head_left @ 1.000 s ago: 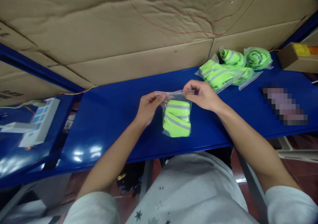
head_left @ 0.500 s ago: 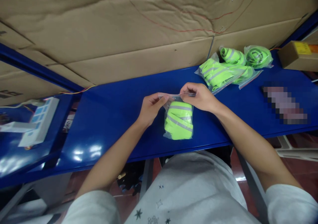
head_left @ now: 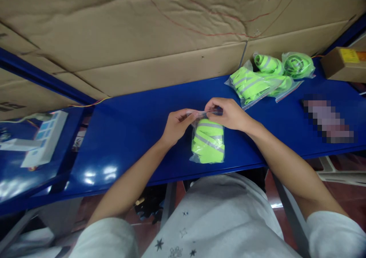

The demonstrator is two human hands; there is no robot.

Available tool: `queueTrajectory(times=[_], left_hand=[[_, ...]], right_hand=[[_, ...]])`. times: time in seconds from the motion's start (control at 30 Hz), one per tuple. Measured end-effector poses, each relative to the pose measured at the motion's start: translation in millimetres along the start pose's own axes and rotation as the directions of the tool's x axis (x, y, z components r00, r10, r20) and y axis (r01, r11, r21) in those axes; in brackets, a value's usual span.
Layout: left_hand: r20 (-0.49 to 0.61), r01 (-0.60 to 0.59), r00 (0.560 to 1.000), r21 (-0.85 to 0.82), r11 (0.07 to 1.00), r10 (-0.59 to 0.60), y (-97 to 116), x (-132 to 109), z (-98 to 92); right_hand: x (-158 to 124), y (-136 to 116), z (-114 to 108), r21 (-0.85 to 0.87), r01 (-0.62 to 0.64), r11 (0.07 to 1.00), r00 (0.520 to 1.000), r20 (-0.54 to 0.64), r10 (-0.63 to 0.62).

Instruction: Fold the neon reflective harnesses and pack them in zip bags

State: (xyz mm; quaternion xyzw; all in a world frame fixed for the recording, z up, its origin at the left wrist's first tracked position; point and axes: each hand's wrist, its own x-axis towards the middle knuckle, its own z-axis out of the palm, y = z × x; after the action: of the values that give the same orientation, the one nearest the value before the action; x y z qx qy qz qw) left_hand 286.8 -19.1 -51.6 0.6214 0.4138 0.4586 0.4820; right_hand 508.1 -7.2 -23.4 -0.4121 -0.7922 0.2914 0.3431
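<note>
**Pinching a clear zip bag by its mouth, both hands**

With left hand (head_left: 175, 128), gripping left end of the zip bag (head_left: 195, 158) mouth, thumb against curled fingers. With right hand (head_left: 228, 113), pinching same edge toward its right end, just beside the left fingertips. Inside bag, below both hands: folded neon yellow-green strap (head_left: 208, 140) with grey stripes. Over blue table (head_left: 128, 132), near front edge; can't tell if touching the tabletop.

Beyond right hand, at back: cluster of bagged neon straps (head_left: 253, 85), overlapping, with a coiled one (head_left: 297, 65) at its right end. Further right: cardboard box (head_left: 340, 73) with yellow label, and in front of it a pixelated patch (head_left: 328, 118), contents unreadable. Far left: white power strip (head_left: 45, 139). Behind table: cardboard sheeting (head_left: 143, 74) with thin red wire (head_left: 200, 33) across it.
</note>
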Motion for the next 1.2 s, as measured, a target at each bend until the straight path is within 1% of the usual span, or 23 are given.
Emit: queueTrajectory(times=[0.07, 0.2, 0.27, 0.37, 0.43, 0.53, 0.57, 0.6, 0.67, 0.83, 0.97, 1.2], left_hand=[[0.026, 0.003, 1.000, 0.013, 1.000, -0.003, -0.7, -0.3, -0.1], [0.029, -0.024, 0.999, 0.040, 0.999, 0.023, -2.2, -0.7, -0.4], [0.025, -0.045, 0.999, 0.047, 0.998, 0.044, -3.3, -1.0, -0.5], [0.035, -0.043, 0.999, 0.073, 0.996, 0.040, -4.3, -2.3, -0.3], [0.027, -0.059, 0.998, 0.153, 0.986, 0.056, -3.8, -3.2, -0.4], [0.027, -0.143, 0.990, 0.327, 0.934, 0.142, -2.1, -3.4, -1.8], [0.032, -0.167, 0.985, 0.356, 0.920, 0.167, -1.7, -2.9, -2.5], [0.039, -0.180, 0.983, 0.359, 0.916, 0.178, -1.6, -2.3, -3.3], [0.036, -0.180, 0.983, 0.314, 0.932, 0.177, -2.2, -0.5, -4.7], [-0.027, -0.185, 0.981, 0.199, 0.962, 0.194, -6.4, 2.7, -5.2], [-0.011, -0.180, 0.983, 0.133, 0.975, 0.183, -6.9, 2.2, -3.8], [0.003, -0.146, 0.989, 0.199, 0.969, 0.148, -5.9, 0.3, -1.8]], right_hand=[[0.1, 1.6, 1.4, -0.027, 0.054, 0.998, 0.998, 0.011, -0.054], [-0.5, 3.0, 3.8, -0.063, 0.070, 0.996, 0.998, 0.011, -0.069], [-1.0, 2.9, 5.1, -0.063, 0.087, 0.994, 0.996, 0.014, -0.086], [-1.3, 2.4, 6.9, -0.033, 0.122, 0.992, 0.992, 0.028, -0.121], [-1.4, 2.2, 7.3, -0.015, 0.136, 0.991, 0.990, 0.031, -0.136], [-1.6, 1.8, 6.1, -0.009, 0.158, 0.987, 0.987, 0.039, -0.158], [-1.7, 1.7, 5.3, -0.011, 0.165, 0.986, 0.986, 0.039, -0.165], [-1.8, 1.6, 4.4, -0.013, 0.170, 0.985, 0.985, 0.038, -0.169], [-1.9, 1.9, 2.7, -0.015, 0.166, 0.986, 0.986, 0.032, -0.165], [-0.3, 4.9, -0.4, -0.007, 0.146, 0.989, 0.988, 0.056, -0.145], [0.4, 8.4, -0.1, -0.025, 0.179, 0.983, 0.981, 0.074, -0.177], [0.0, 13.9, 3.0, -0.053, 0.246, 0.968, 0.967, 0.086, -0.241]])
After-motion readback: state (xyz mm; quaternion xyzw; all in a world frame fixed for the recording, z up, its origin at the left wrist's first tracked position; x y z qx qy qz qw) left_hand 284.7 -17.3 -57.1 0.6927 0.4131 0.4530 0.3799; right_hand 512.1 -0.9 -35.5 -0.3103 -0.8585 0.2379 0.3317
